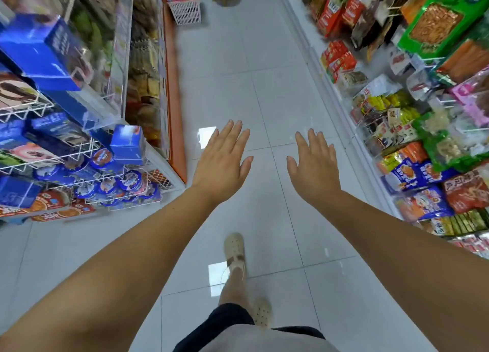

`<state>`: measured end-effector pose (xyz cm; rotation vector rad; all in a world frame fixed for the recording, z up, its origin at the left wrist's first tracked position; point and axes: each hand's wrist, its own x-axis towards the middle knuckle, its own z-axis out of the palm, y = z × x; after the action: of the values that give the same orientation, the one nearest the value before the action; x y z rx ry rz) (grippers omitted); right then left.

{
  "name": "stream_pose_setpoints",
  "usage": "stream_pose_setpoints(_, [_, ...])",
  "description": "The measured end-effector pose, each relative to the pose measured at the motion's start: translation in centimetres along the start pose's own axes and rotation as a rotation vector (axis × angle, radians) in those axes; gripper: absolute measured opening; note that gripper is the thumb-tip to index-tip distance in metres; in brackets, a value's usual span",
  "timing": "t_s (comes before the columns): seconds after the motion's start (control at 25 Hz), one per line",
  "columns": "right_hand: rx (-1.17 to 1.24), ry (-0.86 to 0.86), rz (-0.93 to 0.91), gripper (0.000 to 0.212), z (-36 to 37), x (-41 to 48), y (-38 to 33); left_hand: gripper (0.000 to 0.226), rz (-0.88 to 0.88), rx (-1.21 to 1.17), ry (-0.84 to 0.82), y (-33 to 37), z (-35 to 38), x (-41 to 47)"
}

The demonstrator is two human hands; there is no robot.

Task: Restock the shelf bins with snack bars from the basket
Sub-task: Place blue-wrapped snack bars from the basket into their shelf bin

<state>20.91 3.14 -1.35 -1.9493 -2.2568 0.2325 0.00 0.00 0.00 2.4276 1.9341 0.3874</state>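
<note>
Your bare forearms reach out over the tiled floor [267,92]. Your left hand [222,163] and right hand [315,169] are both spread flat, palms down, apart from each other and holding nothing. The white lattice basket [185,11] stands far up the aisle, beside the left shelving [148,73], with colourful packets inside.

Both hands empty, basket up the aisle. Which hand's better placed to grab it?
Left, probably. The basket stands far ahead beside the left shelf, on the side of the left hand. The right hand is equally open and empty but nearer the right shelf. Neither reaches it yet.
</note>
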Motion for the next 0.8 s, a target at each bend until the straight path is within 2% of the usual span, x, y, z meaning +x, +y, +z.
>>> stream_pose_setpoints(0.32, [-0.039,-0.058,0.010,0.057,2.4,17.1,0.1,0.058,-0.097,-0.017,-0.045,-8.9,3.3,15.0])
stream_pose_setpoints(0.64, [-0.057,-0.085,0.015,0.057,2.5,39.4,2.0,0.057,-0.166,-0.045,-0.055,-15.0,6.1,36.1])
stream_pose_setpoints(0.8, [-0.098,-0.126,-0.074,0.058,1.6,52.4,3.3,0.058,-0.259,-0.051,-0.035,-17.0,7.5,47.3])
